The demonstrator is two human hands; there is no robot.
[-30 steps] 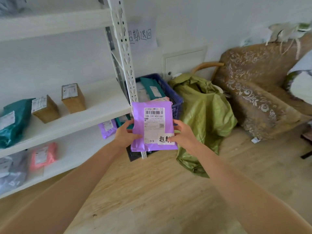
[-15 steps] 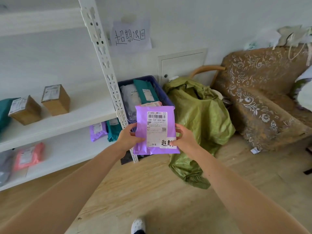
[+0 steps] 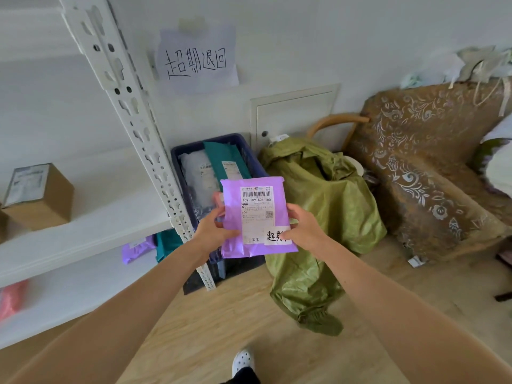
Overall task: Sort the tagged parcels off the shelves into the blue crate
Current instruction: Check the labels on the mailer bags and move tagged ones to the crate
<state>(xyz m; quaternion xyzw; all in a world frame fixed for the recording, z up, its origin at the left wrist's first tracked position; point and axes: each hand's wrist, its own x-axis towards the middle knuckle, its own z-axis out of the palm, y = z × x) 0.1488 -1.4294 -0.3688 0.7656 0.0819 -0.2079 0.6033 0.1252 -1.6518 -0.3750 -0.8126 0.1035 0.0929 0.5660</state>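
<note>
Left hand [image 3: 213, 234] and right hand [image 3: 304, 231] are pinching parcel [image 3: 257, 217] by its side edges, fingers curled round it; crate [image 3: 250, 159] is sitting just beyond at 12 o'clock. Judging best: reaching forward, lowering flat, releasing together

Glossy purple plastic mailer [image 3: 257, 217] with matt paper label [image 3: 256, 214]; perforated white-painted metal upright [image 3: 133, 117]; wood-grain floor [image 3: 221, 314].

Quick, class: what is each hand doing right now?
Left hand: grips the purple parcel at its left edge.
Right hand: grips the same parcel at its right edge.
</note>
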